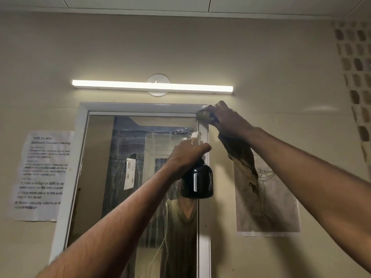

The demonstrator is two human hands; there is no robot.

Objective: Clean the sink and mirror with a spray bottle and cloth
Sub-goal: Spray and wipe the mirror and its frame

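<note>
Left hand (185,152): wrapped round neck of black spray bottle (197,181), white nozzle up, raised before right side of mirror (140,167). Right hand (224,117): clutching brown cloth (241,157), pressed to mirror frame's top right corner; rest of cloth hangs below wrist. Lit tube light (152,87) above mirror. Printed instruction sheet (43,175) on wall left; line drawing (269,197) on wall right.
</note>
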